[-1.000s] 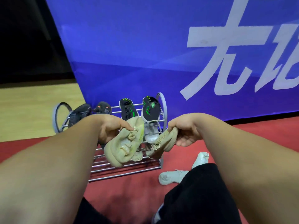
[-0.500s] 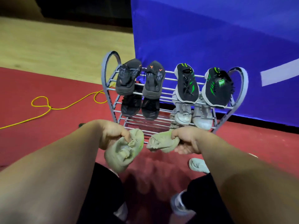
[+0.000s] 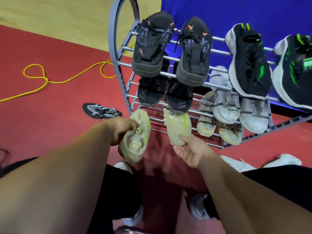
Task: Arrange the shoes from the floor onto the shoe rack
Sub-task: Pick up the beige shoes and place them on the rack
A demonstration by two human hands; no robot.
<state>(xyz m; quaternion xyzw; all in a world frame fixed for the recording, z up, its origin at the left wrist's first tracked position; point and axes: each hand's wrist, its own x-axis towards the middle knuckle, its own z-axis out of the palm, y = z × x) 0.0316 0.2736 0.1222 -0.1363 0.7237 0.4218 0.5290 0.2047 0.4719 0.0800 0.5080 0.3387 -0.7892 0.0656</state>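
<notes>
On my feed the blue backdrop [image 3: 236, 10] fills the top right, above the red floor [image 3: 50, 107]. The grey shoe rack [image 3: 113, 48] stands against that backdrop, tiers sloping toward me. Its top tier carries a black-and-orange pair [image 3: 152, 46] beside a black-and-green pair [image 3: 248, 65]. On the tier below sit a dark pair [image 3: 150, 92] and a grey-white pair [image 3: 226, 103], with a beige pair [image 3: 206, 119] on the lowest rails at the right. The left grip [image 3: 121, 129] is curled tight on the laces and collar of the left pale sneaker [image 3: 135, 141], held off the floor just beside the rack's lower left corner; I cannot tell whether it touches the rack. The right grip [image 3: 187, 149] pinches the near end of the right pale sneaker [image 3: 178, 127], which lies against the lowest rails, its far end just under the dark pair. White shoes [image 3: 236, 163] lie on the floor at the right, a black-and-white shoe [image 3: 101, 111] left of the rack, a yellow cord [image 3: 42, 78] beyond.
</notes>
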